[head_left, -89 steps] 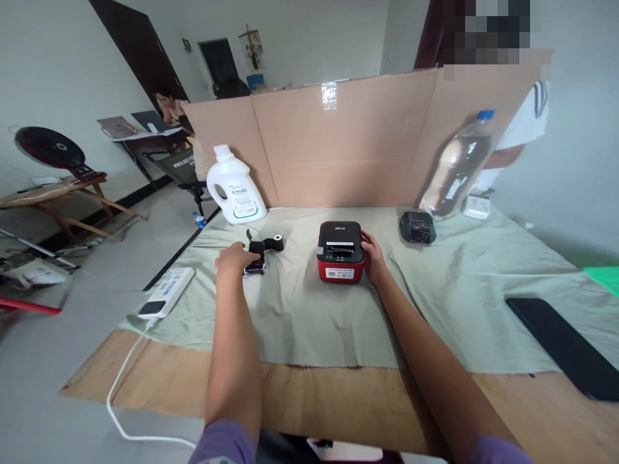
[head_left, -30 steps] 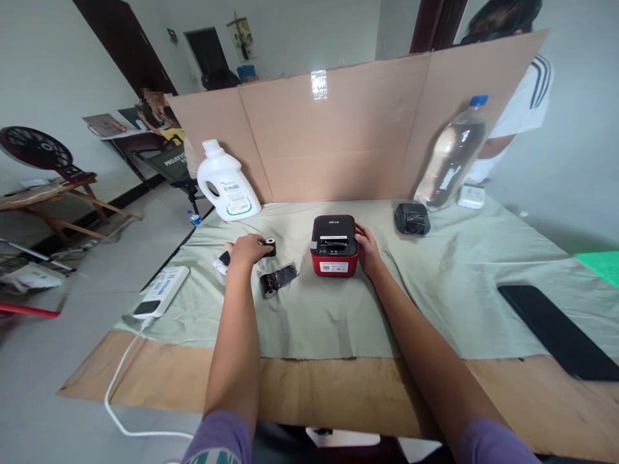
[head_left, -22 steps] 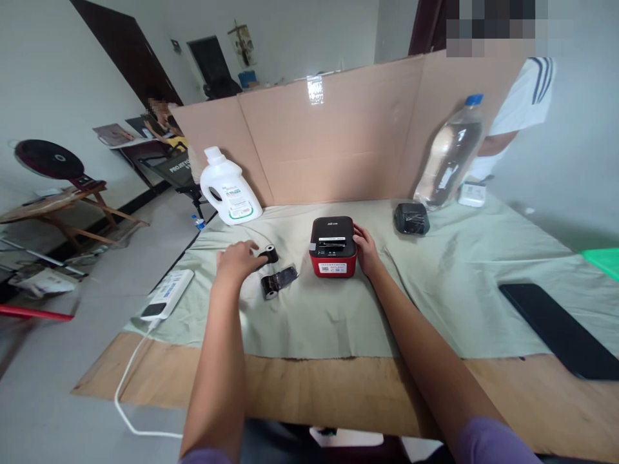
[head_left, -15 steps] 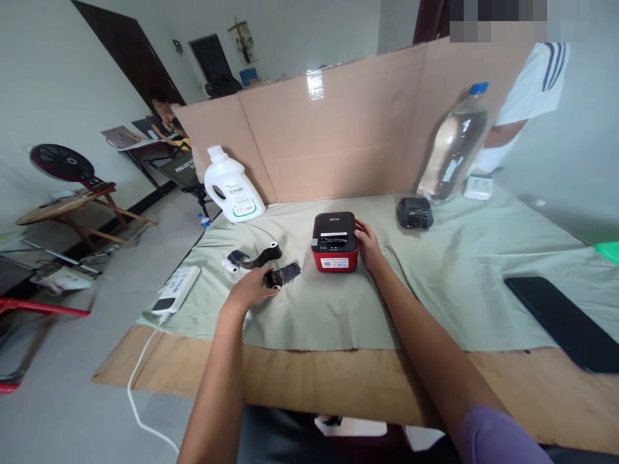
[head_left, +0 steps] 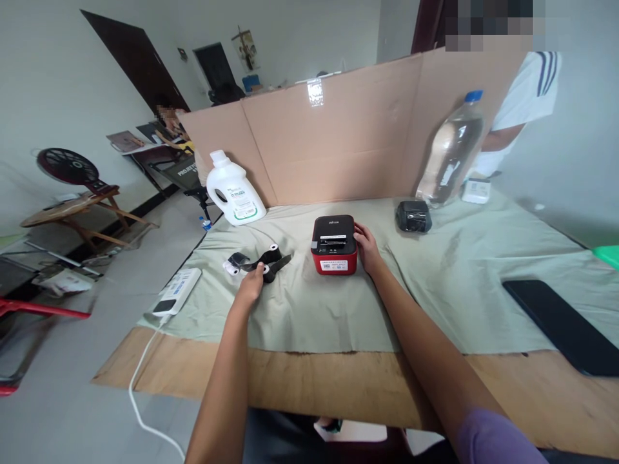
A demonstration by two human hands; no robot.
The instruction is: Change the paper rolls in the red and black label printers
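Observation:
A small red and black receipt printer (head_left: 333, 248) stands upright on the green cloth, a slot and a white label on its top. My right hand (head_left: 368, 248) lies against the printer's right side, fingers curled along it. To the left, my left hand (head_left: 251, 285) pinches a black roll (head_left: 273, 269) with a pale core, its loose dark strip sticking out to the right. Just behind it lies another black roll (head_left: 273, 252), with a strip trailing left. Beside that sits a smaller black and white piece (head_left: 233, 264), partly overlapped by the strip.
A white jug (head_left: 236, 196), a black wrapped bundle (head_left: 413, 217) and a large clear bottle (head_left: 452, 154) stand before a cardboard screen (head_left: 338, 148). A white power strip (head_left: 178, 292) lies left, a dark phone (head_left: 561, 325) right. A person's arm (head_left: 505, 136) shows behind the screen.
My left hand has shifted from over the front roll to its left side, and the roll has moved slightly left and turned. My right hand stays at the printer.

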